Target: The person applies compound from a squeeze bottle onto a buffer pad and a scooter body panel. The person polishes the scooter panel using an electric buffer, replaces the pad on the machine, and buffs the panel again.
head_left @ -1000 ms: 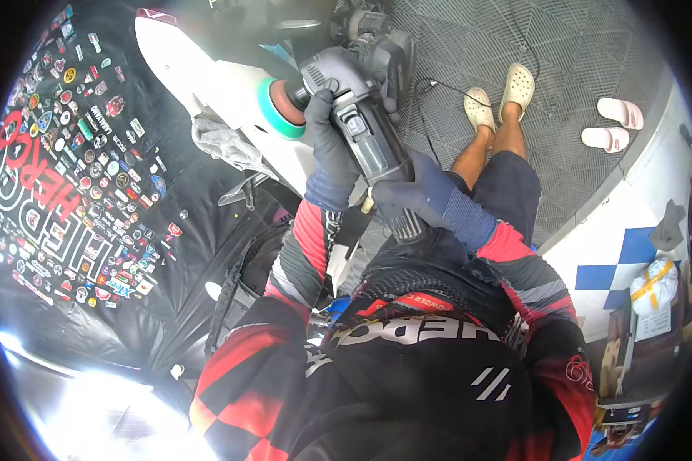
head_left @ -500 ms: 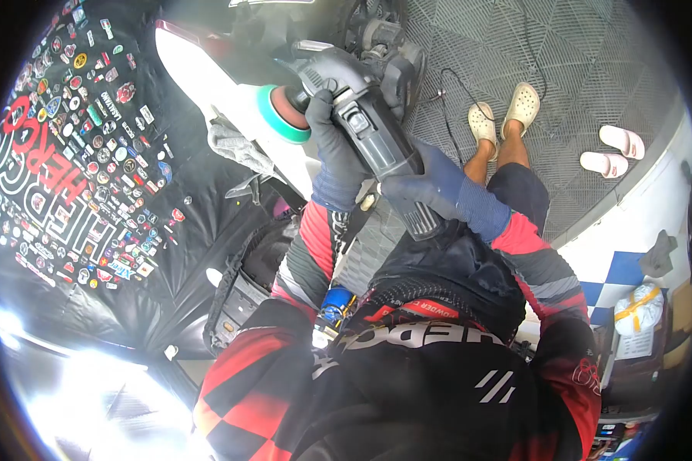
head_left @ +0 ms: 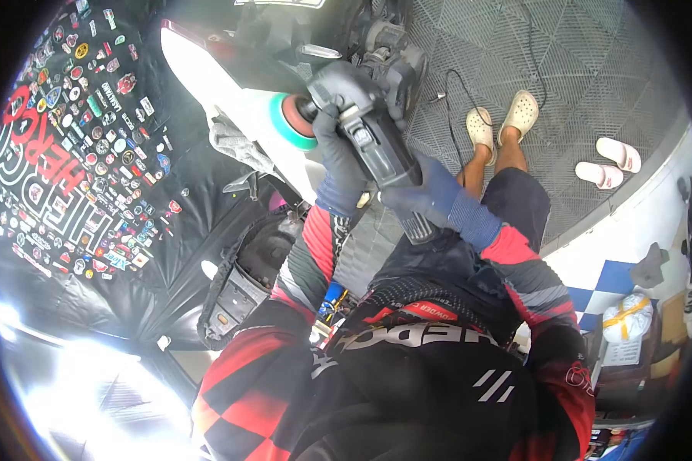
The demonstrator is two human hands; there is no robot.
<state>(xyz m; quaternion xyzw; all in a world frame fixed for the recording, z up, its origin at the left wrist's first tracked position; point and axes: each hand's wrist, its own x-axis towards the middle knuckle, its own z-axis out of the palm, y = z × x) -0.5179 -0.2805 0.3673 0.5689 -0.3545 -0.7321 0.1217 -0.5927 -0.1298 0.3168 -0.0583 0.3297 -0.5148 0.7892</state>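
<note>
Holding polisher (head_left: pixel 380 150) two-handed: left hand (head_left: pixel 342 160) closed round its front, right hand (head_left: pixel 432 190) closed round its rear. Long axis runs 11 to 5 o'clock. Pad (head_left: pixel 294 119) at 10 o'clock from left hand, nearer of two, apparently against white panel (head_left: pixel 246 115).

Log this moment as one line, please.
gloved left hand: gripping black plastic polisher; gloved right hand: gripping its rear; round green pad: over white panel
</note>
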